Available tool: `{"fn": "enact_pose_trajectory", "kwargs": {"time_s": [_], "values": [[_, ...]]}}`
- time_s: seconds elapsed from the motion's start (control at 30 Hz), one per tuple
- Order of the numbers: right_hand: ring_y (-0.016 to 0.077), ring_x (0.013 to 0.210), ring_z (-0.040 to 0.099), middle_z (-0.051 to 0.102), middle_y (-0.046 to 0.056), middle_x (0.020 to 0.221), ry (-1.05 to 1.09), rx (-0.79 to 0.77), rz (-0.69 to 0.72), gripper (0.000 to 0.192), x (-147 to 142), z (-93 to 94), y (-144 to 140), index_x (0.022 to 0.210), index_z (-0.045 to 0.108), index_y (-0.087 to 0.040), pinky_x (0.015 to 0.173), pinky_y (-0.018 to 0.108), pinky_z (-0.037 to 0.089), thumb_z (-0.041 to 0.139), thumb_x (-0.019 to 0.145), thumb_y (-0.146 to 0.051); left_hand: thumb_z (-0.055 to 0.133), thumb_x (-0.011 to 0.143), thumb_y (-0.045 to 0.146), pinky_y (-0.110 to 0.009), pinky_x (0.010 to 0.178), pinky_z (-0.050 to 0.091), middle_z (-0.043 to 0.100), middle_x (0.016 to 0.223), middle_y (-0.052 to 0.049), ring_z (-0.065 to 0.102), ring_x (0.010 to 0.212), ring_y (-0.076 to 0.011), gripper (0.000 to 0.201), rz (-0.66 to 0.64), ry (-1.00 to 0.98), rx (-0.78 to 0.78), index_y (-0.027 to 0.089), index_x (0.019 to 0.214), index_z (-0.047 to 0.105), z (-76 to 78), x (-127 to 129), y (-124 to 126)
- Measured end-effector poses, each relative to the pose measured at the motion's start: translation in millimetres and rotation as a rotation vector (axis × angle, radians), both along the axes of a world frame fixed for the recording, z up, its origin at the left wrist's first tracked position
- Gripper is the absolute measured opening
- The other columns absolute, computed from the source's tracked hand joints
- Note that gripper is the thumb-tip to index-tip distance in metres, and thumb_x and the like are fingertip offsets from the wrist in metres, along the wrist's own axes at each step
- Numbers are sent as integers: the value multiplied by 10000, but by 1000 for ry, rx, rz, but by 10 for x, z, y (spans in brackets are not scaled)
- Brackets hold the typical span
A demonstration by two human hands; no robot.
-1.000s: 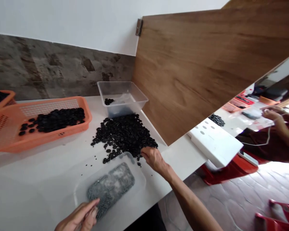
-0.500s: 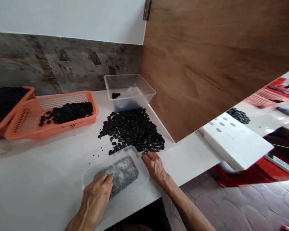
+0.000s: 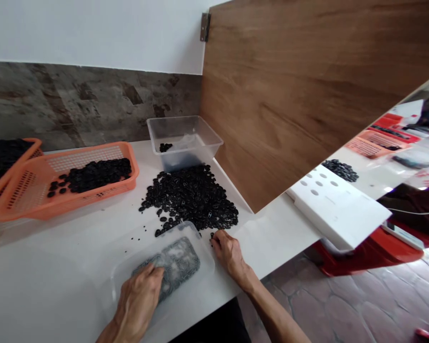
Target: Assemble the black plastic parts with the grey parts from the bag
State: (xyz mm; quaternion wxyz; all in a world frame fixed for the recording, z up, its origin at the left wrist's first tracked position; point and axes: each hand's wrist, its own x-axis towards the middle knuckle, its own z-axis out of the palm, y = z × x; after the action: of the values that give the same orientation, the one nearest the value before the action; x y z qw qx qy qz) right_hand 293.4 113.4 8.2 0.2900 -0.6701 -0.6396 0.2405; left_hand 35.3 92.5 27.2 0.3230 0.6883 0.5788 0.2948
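A heap of small black ring-shaped parts lies on the white table. My right hand rests at the heap's near edge, its fingertips closed on a black part or two. In front of me sits a shallow clear tray holding a mass of small grey metal pieces. My left hand reaches into that tray, fingers spread on the grey pieces.
A clear plastic tub with a few black parts stands behind the heap. Two orange mesh baskets of black parts are at the left. A wooden panel walls the right side; beyond it lie a white foam block and another workplace.
My left hand moved from the tray's near edge onto the grey pieces. My right hand drew back from the heap toward me. The view shifted slightly.
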Motion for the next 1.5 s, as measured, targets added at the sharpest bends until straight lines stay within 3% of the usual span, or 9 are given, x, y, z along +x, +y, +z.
{"fn": "enact_pose_trajectory", "kwargs": {"time_s": [0.13,0.23,0.37,0.47,0.63,0.87,1.07,1.23,1.5], "values": [[140,525,536,549,1,591,315,-50,-68,124,23,85,2,842,579,-152,552,265,443,510,841,-255,560,815,359,-294,643,511,721,712,-67,668,649,-219,242,-19,-38,-117,209,818,749,48,-43,23],[134,531,568,577,4,603,530,-81,-47,276,-29,229,-31,903,606,-139,559,265,478,546,834,-400,636,760,456,-248,512,492,685,595,-43,605,511,-169,328,120,-301,-358,153,844,729,129,-19,37],[114,553,567,600,5,626,851,-150,20,332,-225,450,-141,905,671,-142,588,251,474,691,749,-434,763,652,456,-223,482,478,716,684,-72,623,552,-156,366,237,-740,-558,118,774,693,285,85,34],[84,539,530,581,-7,622,1062,-196,107,266,-414,567,-197,868,718,-150,570,222,439,737,744,-384,815,619,405,-206,471,458,713,686,-68,626,548,-142,353,271,-912,-621,111,764,683,380,151,1],[57,510,485,565,-23,665,1123,-266,243,257,-656,621,-181,889,695,-162,514,189,400,728,767,-386,820,630,374,-206,464,438,701,645,-62,597,502,-122,330,274,-973,-612,109,770,682,474,162,-67],[61,505,464,558,-21,626,1039,-303,281,205,-812,561,-155,827,682,-150,507,187,389,704,772,-346,814,641,381,-198,529,448,695,659,-44,588,557,-110,302,312,-920,-495,112,722,702,377,67,-74],[64,481,487,582,-10,666,852,-252,311,148,-935,571,-204,889,691,-159,473,182,396,561,820,-150,846,577,402,-182,443,411,670,582,-29,555,473,-98,339,373,-977,-508,117,693,704,354,71,-75],[97,554,573,646,8,690,894,-279,359,165,-1017,617,-240,898,691,-163,537,200,460,549,826,-116,837,597,375,-213,480,454,651,541,-16,553,481,-111,292,376,-1009,-465,126,695,719,327,84,-81],[128,622,566,616,6,642,418,54,366,183,-1011,621,-218,733,650,-173,626,239,441,533,855,-103,785,662,385,-200,477,443,651,526,-23,542,478,-110,274,352,-816,-411,127,749,746,202,1,-103]]}}
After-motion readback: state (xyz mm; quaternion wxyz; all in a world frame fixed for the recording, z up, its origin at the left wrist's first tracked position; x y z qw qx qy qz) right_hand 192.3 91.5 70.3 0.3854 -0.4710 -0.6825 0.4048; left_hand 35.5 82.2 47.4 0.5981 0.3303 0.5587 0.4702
